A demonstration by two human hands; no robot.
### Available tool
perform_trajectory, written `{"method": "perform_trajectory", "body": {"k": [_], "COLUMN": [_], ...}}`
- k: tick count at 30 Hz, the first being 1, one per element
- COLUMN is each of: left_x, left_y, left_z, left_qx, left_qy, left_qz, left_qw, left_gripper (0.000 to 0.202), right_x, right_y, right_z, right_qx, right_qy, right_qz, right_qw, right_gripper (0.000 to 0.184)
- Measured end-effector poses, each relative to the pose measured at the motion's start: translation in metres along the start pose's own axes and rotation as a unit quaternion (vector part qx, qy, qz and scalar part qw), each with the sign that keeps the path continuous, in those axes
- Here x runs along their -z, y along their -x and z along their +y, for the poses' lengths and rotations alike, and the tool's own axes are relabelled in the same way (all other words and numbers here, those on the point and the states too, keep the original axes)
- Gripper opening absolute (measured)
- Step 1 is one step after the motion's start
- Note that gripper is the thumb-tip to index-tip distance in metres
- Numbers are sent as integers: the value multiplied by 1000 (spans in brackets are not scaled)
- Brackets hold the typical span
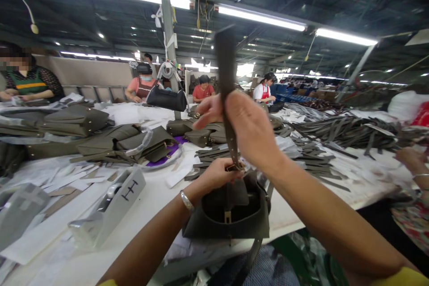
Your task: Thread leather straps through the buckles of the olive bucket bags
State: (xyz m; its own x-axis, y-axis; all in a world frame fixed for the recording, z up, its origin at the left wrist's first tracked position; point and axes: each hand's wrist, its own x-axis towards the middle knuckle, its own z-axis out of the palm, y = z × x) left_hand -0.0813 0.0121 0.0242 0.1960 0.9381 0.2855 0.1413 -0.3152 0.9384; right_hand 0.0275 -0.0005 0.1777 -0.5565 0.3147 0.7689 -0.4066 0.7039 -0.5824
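Note:
A dark olive handbag (pixel 214 228) stands at the table's near edge, its top open and a small metal clasp at the front. My left hand (pixel 219 173) pinches a brass-coloured buckle (pixel 235 167) above the bag. Raised over it, my right hand (pixel 246 120) grips a dark strap (pixel 226 60) between thumb and fingers. The strap's upper end stands up, blurred, and its lower part with punched holes runs down to the buckle. Whether it passes through the buckle I cannot tell. Another strap (pixel 253 254) hangs from the bag over the table edge.
Several olive bags (pixel 127 143) lie to the left, one on purple material. Cut strips (pixel 315 161) and a heap of long straps (pixel 348 132) lie to the right. A tape dispenser (pixel 110 205) stands at left. Several people work beyond; a person's arm (pixel 415 165) shows at right.

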Motion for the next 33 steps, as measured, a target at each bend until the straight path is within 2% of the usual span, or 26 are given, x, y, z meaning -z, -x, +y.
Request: {"method": "perform_trajectory", "body": {"k": [2,4,6,8,10,14,17,20,24,30,33], "left_x": [0,2,4,4,2,1,6,13,18,18,17], "left_y": [-1,0,2,3,2,0,2,6,11,10,7], "left_z": [-2,0,3,5,6,3,3,5,5,-5,-7], "left_qx": [3,6,8,5,-8,-45,-78,-72,-37,-50,-53], "left_qy": [-20,-64,-127,-194,-238,-222,-170,-93,-21,-27,-36], "left_qz": [6,34,59,83,99,97,68,23,-21,11,5], "left_qw": [1000,997,990,977,966,969,980,993,999,998,998], "left_gripper": [30,26,21,18,17,13,27,43,56,54,55], "right_x": [25,47,58,58,54,49,54,59,56,50,51], "right_y": [-1,10,33,59,82,105,109,114,118,115,115], "right_z": [6,18,31,44,54,69,75,80,85,85,83], "right_qx": [14,-11,-83,-168,-229,-306,-387,-400,-387,-383,-382], "right_qy": [-63,-87,-91,-81,-24,119,60,-9,-9,-3,3], "right_qz": [163,249,233,171,122,95,110,137,151,149,148], "right_qw": [985,964,965,968,965,940,914,906,910,912,912], "right_gripper": [34,31,19,20,24,32,37,39,36,27,25]}}
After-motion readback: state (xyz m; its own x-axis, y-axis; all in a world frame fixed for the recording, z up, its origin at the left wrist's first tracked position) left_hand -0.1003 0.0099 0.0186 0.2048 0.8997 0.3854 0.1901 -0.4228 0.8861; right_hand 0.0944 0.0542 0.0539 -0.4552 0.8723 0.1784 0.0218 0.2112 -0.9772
